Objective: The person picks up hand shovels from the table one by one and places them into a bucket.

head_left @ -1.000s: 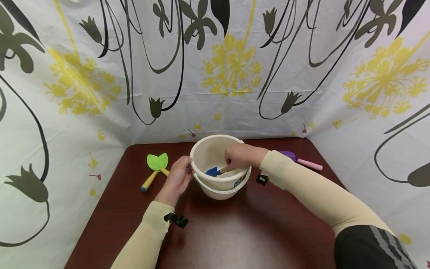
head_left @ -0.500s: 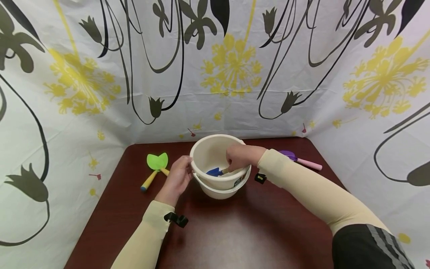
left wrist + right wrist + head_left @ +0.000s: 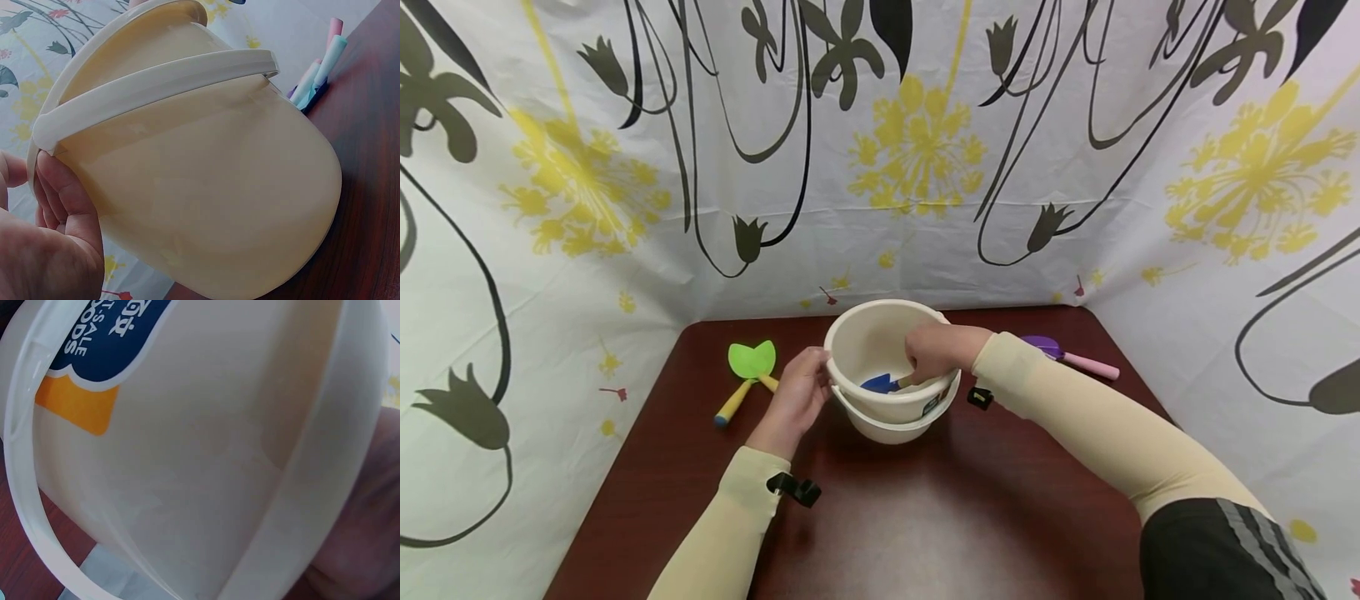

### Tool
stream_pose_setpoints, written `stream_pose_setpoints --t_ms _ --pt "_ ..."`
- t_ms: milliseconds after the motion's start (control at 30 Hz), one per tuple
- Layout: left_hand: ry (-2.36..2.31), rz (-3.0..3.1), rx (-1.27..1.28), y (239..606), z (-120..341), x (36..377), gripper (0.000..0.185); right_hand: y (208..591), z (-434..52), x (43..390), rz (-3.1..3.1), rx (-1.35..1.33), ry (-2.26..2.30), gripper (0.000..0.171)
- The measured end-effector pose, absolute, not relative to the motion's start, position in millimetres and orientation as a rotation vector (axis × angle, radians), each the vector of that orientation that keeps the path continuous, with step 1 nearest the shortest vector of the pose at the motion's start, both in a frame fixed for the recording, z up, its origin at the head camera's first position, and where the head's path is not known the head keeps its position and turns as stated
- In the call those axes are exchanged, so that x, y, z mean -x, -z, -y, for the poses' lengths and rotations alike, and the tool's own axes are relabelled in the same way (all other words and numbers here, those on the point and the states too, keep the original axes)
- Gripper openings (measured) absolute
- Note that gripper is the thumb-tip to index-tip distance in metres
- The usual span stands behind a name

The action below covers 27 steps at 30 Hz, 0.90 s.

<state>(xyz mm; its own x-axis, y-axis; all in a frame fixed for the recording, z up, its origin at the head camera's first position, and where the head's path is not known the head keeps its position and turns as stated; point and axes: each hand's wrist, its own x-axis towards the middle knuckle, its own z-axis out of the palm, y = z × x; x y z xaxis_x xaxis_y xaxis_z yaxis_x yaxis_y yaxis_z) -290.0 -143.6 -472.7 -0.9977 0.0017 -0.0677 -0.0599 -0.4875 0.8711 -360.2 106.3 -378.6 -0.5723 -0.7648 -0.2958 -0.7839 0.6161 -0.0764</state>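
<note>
A cream plastic bucket (image 3: 880,327) stands toward the back of the table, tilted so its mouth faces me. My left hand (image 3: 801,387) grips its left rim, fingers curled at the edge, as the left wrist view shows the hand (image 3: 59,244) beside the handle's pivot. My right hand (image 3: 934,346) reaches over the right rim into the bucket. It holds a small toy shovel by its tan handle, with the blue blade (image 3: 877,383) low inside. In the right wrist view the bucket's wall (image 3: 206,462) hides most of that hand (image 3: 356,519). The white bail handle (image 3: 169,78) hangs round the bucket's outside.
Green toy tools (image 3: 752,360) with yellow handles lie left of the bucket. A purple toy tool (image 3: 1043,343) and a pink handle (image 3: 1093,367) lie right, partly behind my right sleeve. Patterned cloth (image 3: 917,250) walls the dark red table (image 3: 880,517) at back and sides.
My right hand and the shovel have shifted very slightly to the right inside the bucket. The left hand and the bucket have stayed almost still.
</note>
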Motion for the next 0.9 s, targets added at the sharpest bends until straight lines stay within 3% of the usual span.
stream_pose_setpoints --t_ms 433,900 --pt "-2.684 -1.578 0.082 474.1 143.8 290.5 0.013 378.8 -105.8 360.3 -2.548 1.232 -0.114 0.031" --pt "-2.679 -1.569 0.074 472.9 144.5 289.9 0.012 379.4 -106.7 359.6 -2.567 1.202 -0.082 0.031"
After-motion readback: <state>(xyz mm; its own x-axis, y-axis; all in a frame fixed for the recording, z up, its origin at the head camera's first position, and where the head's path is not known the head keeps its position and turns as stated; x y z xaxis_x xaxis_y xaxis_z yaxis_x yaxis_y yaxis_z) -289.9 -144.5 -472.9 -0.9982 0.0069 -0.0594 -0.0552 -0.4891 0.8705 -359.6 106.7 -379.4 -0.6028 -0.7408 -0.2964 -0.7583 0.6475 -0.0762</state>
